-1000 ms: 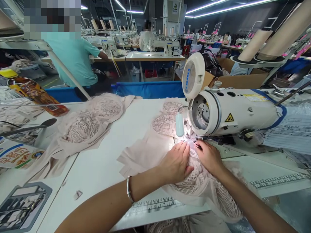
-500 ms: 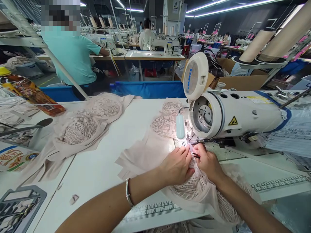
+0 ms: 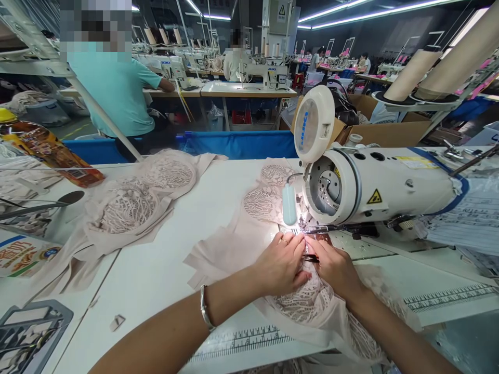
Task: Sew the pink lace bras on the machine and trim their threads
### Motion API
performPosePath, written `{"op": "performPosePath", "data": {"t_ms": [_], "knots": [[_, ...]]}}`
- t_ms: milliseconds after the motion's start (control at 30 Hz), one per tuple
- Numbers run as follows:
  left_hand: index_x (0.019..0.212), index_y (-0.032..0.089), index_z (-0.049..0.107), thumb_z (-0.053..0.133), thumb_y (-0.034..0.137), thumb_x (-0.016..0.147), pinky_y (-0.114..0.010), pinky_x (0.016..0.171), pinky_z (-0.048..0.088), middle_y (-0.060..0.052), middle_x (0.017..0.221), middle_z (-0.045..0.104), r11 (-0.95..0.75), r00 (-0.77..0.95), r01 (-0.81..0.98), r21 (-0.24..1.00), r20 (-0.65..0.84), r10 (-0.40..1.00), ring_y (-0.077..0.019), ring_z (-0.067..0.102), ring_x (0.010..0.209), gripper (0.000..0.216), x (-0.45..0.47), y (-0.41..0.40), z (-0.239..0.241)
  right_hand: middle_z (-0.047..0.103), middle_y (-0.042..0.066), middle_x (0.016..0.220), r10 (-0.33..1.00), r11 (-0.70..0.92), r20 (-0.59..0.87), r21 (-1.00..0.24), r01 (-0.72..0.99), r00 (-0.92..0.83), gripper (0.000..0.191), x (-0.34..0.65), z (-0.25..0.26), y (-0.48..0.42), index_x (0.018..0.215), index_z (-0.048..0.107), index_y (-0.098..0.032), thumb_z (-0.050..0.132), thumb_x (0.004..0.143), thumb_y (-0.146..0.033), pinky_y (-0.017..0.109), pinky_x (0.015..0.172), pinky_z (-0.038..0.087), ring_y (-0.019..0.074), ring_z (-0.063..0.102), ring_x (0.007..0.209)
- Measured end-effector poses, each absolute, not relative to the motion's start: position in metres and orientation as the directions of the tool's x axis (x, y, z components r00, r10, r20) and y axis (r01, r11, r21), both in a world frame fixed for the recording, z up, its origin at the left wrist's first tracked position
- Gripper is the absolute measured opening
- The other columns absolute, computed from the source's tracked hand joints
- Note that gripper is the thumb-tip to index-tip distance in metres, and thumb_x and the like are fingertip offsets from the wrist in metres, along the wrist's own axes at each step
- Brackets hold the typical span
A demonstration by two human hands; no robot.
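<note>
A beige lace bra (image 3: pixel 307 301) lies on the sewing machine bed, with its lace bunched below my hands and more of it spread behind the needle area. My left hand (image 3: pixel 283 262) wears a ring, and its fingertips press together on the fabric just in front of the lit needle area. Close beside it, my right hand (image 3: pixel 333 262) pinches the same edge. A small dark pointed tool (image 3: pixel 311 258), perhaps thread snips, sticks out from under the right fingers. The white sewing machine (image 3: pixel 393 179) stands just beyond, its round end cover (image 3: pixel 315 124) swung open. The needle itself cannot be made out.
Another beige lace bra (image 3: pixel 128 208) lies at left on the table. A tea bottle (image 3: pixel 50 148), a grey tray (image 3: pixel 58 332) of small parts and a fabric scrap (image 3: pixel 117 322) are there too. Thread cones (image 3: pixel 413 72) stand at upper right. A person in turquoise (image 3: pixel 113 93) sits ahead.
My right fingers have stretched forward and closer to the left fingertips at the fabric edge. The dark tool has dropped slightly lower under them. My left hand has barely moved.
</note>
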State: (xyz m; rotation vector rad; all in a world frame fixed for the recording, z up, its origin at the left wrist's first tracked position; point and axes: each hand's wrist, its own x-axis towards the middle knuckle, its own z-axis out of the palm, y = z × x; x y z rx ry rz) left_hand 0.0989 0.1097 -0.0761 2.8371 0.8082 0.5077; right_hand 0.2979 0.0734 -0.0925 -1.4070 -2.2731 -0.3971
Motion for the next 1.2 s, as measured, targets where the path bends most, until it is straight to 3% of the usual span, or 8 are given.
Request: {"op": "performPosePath", "data": {"t_ms": [800, 1200], "knots": [[0.137, 0.004, 0.049, 0.046, 0.052, 0.098, -0.052, 0.109, 0.029, -0.021, 0.142, 0.056, -0.845, 0.799, 0.51, 0.162, 0.274, 0.535, -0.036, 0.048, 0.131, 0.062, 0.0974, 0.1113, -0.0749, 0.077, 0.009, 0.097, 0.858, 0.372, 0.391, -0.028, 0.928, -0.332, 0.057, 0.296, -0.0919, 0.0745, 0.13, 0.064, -0.014, 0.041, 0.079, -0.003, 0.028, 0.068, 0.057, 0.0206, 0.073, 0.078], [0.129, 0.009, 0.054, 0.046, 0.051, 0.097, -0.052, 0.106, 0.031, -0.019, 0.139, 0.058, -0.846, 0.812, 0.505, 0.172, 0.238, 0.533, -0.0332, 0.054, 0.121, 0.053, 0.0979, 0.1137, -0.0718, 0.076, 0.007, 0.088, 0.81, 0.406, 0.479, -0.044, 0.913, -0.337, 0.05, 0.2958, -0.0909, 0.0749, 0.124, 0.066, -0.013, 0.043, 0.081, -0.005, 0.026, 0.063, 0.055, 0.0174, 0.071, 0.071]]}}
